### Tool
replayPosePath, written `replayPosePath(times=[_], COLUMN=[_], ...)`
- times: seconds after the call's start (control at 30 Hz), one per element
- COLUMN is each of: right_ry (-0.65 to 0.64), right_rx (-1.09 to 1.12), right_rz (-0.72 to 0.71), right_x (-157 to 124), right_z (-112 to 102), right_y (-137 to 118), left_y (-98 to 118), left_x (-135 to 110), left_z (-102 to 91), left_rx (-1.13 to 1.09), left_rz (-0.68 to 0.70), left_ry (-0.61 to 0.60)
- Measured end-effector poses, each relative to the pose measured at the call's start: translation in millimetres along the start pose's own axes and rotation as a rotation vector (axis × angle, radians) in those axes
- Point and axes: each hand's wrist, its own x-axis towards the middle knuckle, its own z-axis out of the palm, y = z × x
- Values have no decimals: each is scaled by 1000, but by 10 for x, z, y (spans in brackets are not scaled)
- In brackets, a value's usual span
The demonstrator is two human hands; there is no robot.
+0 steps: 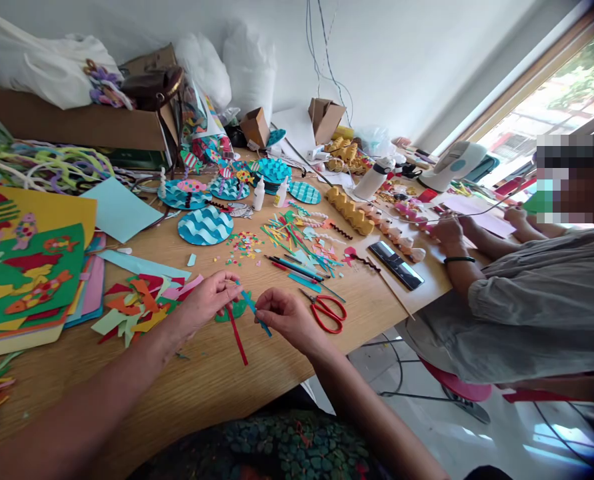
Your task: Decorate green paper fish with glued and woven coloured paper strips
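Observation:
My left hand pinches a red paper strip, which hangs down over the table, and the upper end of a blue paper strip. Closed on the lower part of that blue strip is my right hand. Under the hands lies a green paper piece. Red-handled scissors rest just right of my right hand. Left of my left hand spreads a pile of coloured paper scraps.
Pens, paper strips and confetti lie beyond my hands. Blue wavy discs and glue bottles stand farther back. A phone lies right. A co-worker sits at the right side. Paper sheets are stacked left.

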Motion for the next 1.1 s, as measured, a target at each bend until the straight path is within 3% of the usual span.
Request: replayPosePath(times=[0.17, 0.37, 0.47, 0.6, 0.73, 0.97, 1.1], right_ry=[-2, 24, 88, 241, 400, 168, 193], right_rx=[40, -6, -177, -626, -894, -1010, -1044], right_rz=[24, 13, 0, -17, -231, -571, -755], right_x=[-20, -7, -37, -116, -188, -152, -75], right_z=[52, 22, -118, -374, -417, -44, 36], right_y=[40, 136, 163, 171, 193, 212, 219], left_y=[30, 28, 18, 28, 55, 37, 25], left_x=[12, 75, 112, 125, 109, 110, 109], left_z=[62, 66, 63, 55, 52, 75, 79], left_rx=[-77, -18, -18, -44, -136, -126, -19], left_rz=[-44, -52, -57, -57, -99, -129, -115], left_ry=[10, 64, 85, 73, -19, -97, -96])
